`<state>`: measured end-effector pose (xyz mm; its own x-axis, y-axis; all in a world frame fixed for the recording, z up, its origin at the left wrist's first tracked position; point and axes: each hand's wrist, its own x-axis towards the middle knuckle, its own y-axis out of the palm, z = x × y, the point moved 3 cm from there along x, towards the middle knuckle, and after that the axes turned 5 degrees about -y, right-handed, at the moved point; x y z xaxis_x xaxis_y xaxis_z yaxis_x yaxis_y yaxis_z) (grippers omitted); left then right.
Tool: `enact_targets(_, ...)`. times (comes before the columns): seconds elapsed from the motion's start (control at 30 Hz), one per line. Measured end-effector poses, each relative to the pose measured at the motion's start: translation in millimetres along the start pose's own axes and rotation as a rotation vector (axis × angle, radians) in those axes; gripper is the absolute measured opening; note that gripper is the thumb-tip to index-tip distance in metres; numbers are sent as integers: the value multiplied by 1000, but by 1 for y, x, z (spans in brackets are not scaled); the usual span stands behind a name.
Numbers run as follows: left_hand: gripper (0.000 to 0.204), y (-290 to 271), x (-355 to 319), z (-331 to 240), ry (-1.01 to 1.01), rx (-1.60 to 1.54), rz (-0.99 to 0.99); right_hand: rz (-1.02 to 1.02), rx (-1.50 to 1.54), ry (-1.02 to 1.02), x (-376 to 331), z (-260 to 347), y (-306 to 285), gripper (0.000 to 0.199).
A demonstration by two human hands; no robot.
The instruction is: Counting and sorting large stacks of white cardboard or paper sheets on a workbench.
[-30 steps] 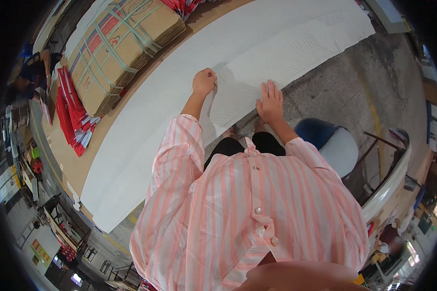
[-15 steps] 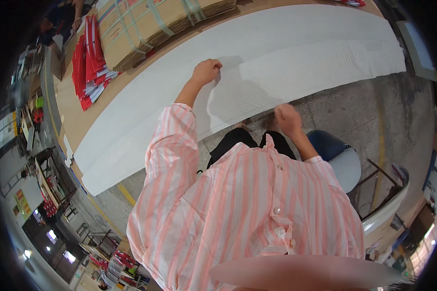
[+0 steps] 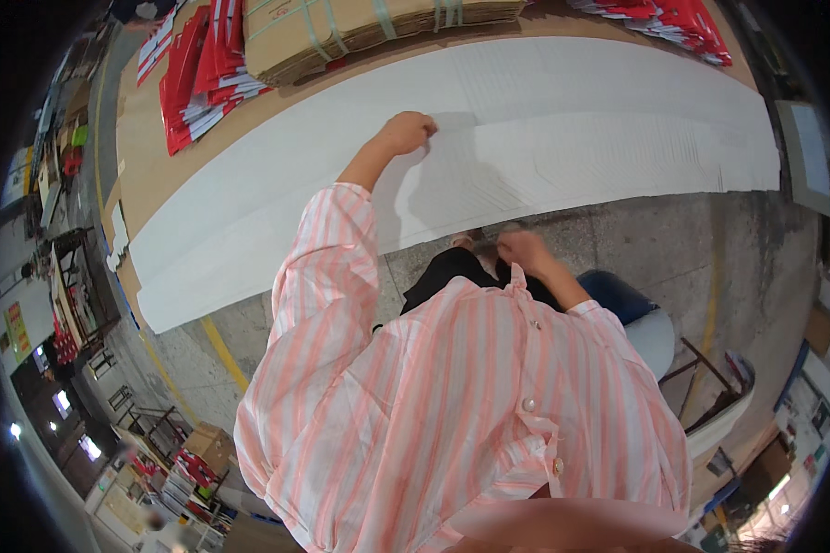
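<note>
A long white sheet point(image 3: 295, 194) with fine creases covers the near part of the table. My left hand point(image 3: 408, 132) is over the middle of this sheet, its fingers curled in and casting a shadow. Whatever those fingers may hold is hidden. Off the sheet's near edge, close to my body, is my right hand point(image 3: 526, 251). Its fingers are curled too and slightly blurred, so I cannot see anything in them.
A strapped bundle of flat brown cardboard point(image 3: 341, 41) lies along the table's far side. Red and white packets point(image 3: 217, 69) are piled to its left, and more red packets point(image 3: 687, 28) to its right. A blue and white stool point(image 3: 641, 323) stands by my right side.
My right hand has moved left and slightly down, closer to my body. My left hand stays over the sheet, with little change. The view has shifted, bringing more red packets in at the far right.
</note>
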<state>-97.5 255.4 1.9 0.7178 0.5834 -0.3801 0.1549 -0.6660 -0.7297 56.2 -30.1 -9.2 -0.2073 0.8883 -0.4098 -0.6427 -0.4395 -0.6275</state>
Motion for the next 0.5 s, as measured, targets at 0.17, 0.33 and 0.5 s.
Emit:
enact_targets(0.17, 22, 4, -43, 14, -135, 224, -110, 305, -66, -174, 23, 23, 28, 23)
enact_targets(0.33, 23, 7, -61, 15, -211, 264, -206, -103, -37, -347, 30, 39, 36, 21)
enact_targets(0.5, 20, -11, -88, 35, -243, 254, -284, 286, -5, -272, 33, 63, 56, 23)
